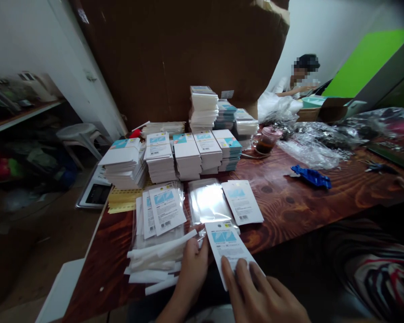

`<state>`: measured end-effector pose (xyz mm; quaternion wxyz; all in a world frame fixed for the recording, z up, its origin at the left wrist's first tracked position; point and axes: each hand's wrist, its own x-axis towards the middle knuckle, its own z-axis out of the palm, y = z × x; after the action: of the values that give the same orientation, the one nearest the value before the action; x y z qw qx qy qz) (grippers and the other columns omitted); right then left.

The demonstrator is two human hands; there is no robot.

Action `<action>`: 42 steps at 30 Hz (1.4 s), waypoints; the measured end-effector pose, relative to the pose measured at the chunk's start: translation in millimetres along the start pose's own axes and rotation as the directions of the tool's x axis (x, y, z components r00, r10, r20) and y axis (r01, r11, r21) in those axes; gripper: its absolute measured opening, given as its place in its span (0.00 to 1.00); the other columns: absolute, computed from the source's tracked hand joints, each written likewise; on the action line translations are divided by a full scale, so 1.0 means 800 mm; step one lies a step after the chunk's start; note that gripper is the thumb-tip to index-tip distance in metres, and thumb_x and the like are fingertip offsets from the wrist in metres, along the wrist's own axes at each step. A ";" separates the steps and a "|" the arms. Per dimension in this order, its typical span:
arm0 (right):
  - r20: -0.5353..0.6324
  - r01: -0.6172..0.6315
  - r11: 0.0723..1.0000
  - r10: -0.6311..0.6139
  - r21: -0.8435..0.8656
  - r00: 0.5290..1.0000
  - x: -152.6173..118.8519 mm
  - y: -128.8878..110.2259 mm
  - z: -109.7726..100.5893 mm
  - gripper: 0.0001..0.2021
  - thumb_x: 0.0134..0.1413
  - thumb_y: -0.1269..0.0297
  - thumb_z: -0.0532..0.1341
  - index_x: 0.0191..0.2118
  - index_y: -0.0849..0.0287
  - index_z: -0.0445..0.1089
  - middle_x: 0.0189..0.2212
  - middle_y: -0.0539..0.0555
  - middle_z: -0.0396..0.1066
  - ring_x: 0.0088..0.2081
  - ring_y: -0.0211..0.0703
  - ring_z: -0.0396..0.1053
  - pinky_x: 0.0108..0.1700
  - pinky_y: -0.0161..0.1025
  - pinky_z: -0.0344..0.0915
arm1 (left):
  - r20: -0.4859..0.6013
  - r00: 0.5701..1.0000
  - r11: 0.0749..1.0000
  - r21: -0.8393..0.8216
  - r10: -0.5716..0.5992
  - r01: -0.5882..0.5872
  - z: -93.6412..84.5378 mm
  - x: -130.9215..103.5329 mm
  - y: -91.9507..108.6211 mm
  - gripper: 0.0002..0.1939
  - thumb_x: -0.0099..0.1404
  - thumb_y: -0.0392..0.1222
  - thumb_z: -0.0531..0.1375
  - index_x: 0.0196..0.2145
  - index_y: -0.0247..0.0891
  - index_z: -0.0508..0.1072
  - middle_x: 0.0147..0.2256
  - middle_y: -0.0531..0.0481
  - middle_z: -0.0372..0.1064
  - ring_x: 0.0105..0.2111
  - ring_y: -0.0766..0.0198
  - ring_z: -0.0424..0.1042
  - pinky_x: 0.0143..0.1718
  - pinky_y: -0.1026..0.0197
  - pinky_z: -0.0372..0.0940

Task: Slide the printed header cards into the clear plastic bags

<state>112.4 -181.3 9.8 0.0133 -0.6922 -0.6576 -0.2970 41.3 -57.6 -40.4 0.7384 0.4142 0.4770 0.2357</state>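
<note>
My right hand [256,287] holds a white printed card [226,244] with blue pictures, its fingers laid over the card's lower half. Close to the card's left edge, my left hand [193,264] is closed in a pinch on a glinting bit of clear plastic sleeve [201,234]. Just beyond the card lies a pile of shiny clear sleeves [209,202]. More printed cards [244,204] rest to its right. On the left, other cards [168,208] lie on clear plastic, and several white paper strips [155,267] are heaped beside my left hand.
Banded card stacks [159,163] stand in rows at the back, before a large brown board [188,54]. A mug of dark liquid [266,142], a blue plastic piece [310,176] and plastic bags [318,141] sit right. Another person [299,78] works behind. A scale [96,190] is left.
</note>
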 end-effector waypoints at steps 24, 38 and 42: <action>-0.125 0.231 0.848 -0.194 0.477 0.973 0.007 0.039 0.032 0.22 0.58 0.77 0.46 0.53 0.57 0.67 0.51 0.51 0.69 0.53 0.41 0.66 0.50 0.36 0.68 | 0.160 0.987 0.978 -0.198 -0.034 0.066 -0.003 0.007 -0.001 0.15 0.56 0.40 0.62 0.40 0.31 0.75 0.36 0.41 0.77 0.43 0.50 0.74 0.48 0.50 0.65; 0.194 -0.183 0.523 0.033 0.833 0.980 0.084 0.049 0.125 0.24 0.52 0.71 0.62 0.56 0.56 0.64 0.53 0.55 0.68 0.56 0.48 0.62 0.55 0.47 0.63 | 0.185 0.978 0.951 -0.271 -0.098 0.147 -0.004 0.007 0.000 0.12 0.58 0.39 0.63 0.41 0.38 0.74 0.47 0.44 0.71 0.51 0.54 0.68 0.49 0.53 0.66; 0.130 -0.160 0.748 0.099 0.644 0.987 0.084 0.069 0.102 0.18 0.56 0.77 0.54 0.50 0.56 0.70 0.46 0.53 0.73 0.42 0.44 0.74 0.41 0.37 0.72 | 0.168 0.980 0.959 -0.242 -0.107 0.146 -0.007 0.001 0.000 0.22 0.53 0.43 0.66 0.47 0.40 0.71 0.48 0.45 0.70 0.47 0.57 0.71 0.48 0.58 0.66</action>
<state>192.4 -94.6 -7.9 0.2449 -0.7004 -0.6702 -0.0172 36.5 -55.0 -42.0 0.8334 0.3021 0.4102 0.2143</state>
